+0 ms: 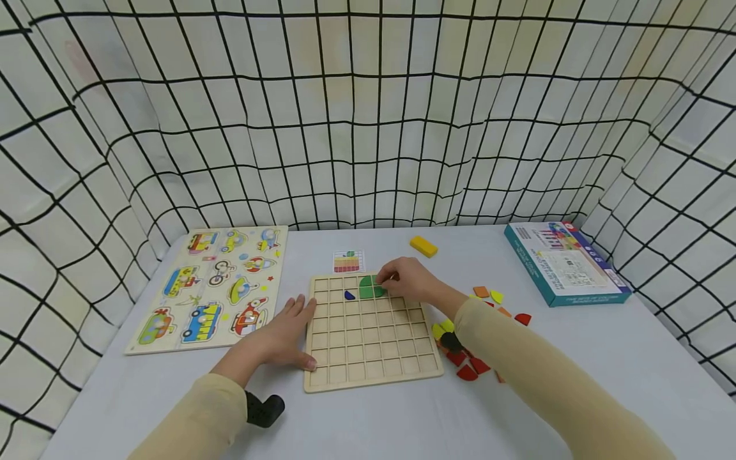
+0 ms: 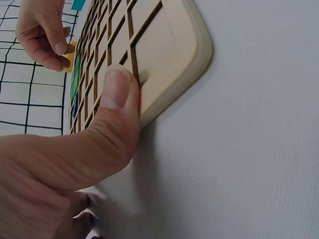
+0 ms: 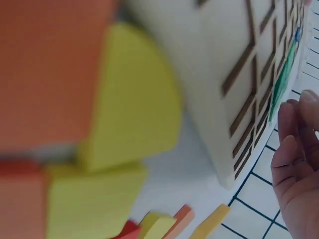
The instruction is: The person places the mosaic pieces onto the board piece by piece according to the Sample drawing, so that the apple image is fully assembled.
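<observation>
A wooden grid board [image 1: 374, 345] lies in the middle of the table. At its left edge my left hand [image 1: 287, 335] is spread, the thumb [image 2: 117, 89] resting on the near left corner. Over the far edge, my right hand [image 1: 407, 279] has bent fingertips right at the green pieces [image 1: 366, 287], which lie flat in the grid; the fingers partly cover the rightmost one. A small dark blue piece [image 1: 349, 295] sits to their left. Beyond the board lies a pattern card [image 1: 348, 260] with coloured squares.
Loose red, orange and yellow pieces [image 1: 467, 372] lie right of the board, partly under my right forearm. A yellow block [image 1: 423, 246] lies behind it. A vehicle puzzle board [image 1: 207, 287] is at left, a teal box [image 1: 566, 263] at right. Black-lined netting [image 1: 368, 128] surrounds the table.
</observation>
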Demonstrator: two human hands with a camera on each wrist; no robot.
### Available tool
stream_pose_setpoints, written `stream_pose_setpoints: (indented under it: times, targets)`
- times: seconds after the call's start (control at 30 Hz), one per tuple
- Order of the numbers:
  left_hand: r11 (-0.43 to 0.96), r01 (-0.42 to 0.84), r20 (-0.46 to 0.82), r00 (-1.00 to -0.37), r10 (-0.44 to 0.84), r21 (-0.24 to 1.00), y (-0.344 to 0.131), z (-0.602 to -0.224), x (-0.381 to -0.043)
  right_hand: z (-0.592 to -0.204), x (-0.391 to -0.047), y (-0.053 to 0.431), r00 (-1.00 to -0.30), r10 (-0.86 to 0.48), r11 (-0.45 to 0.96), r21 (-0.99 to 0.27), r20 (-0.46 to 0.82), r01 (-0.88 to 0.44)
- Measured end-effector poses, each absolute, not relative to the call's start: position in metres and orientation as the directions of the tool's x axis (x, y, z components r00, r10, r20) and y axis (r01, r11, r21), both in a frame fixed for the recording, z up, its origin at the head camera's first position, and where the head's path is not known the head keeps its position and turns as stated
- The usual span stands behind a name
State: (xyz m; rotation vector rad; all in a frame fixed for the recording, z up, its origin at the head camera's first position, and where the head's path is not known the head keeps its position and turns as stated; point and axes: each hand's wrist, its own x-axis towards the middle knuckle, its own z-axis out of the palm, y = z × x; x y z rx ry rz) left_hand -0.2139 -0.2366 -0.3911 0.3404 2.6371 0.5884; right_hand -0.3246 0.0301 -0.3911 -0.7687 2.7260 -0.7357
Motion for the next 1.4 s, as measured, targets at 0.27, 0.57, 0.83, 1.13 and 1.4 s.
stream_pose_setpoints:
  times: [0.27,0.57,0.83,1.13,1.4]
  targets:
    - [0.883,0.149,-0.337,-0.886,0.319,0.444,-0.235,-0.389,-0.214,-0.398,-0.310,0.037,-0.694,-0.714,0.698,-0.158,-0.090,-0.698]
    - [0.874,0.151,-0.330,-0.885,0.328,0.462,-0.237,-0.391,-0.214,-0.393,-0.303,0.045,-0.733,-0.678,0.714,-0.273,-0.042,-0.645]
    - [0.871,0.191,-0.302,-0.886,0.352,0.453,-0.239,-0.391,-0.213,-0.388,-0.298,0.094,-0.788,-0.615,0.721,-0.382,0.032,-0.578]
    - [0.859,0.210,-0.319,-0.866,0.385,0.466,-0.244,-0.389,-0.209,-0.388,-0.295,0.159,-0.897,-0.440,0.822,-0.416,-0.031,-0.389]
    - [0.861,0.222,-0.303,-0.871,0.386,0.457,-0.244,-0.391,-0.209,-0.385,-0.292,0.190,-0.917,-0.382,0.842,-0.453,-0.116,-0.294]
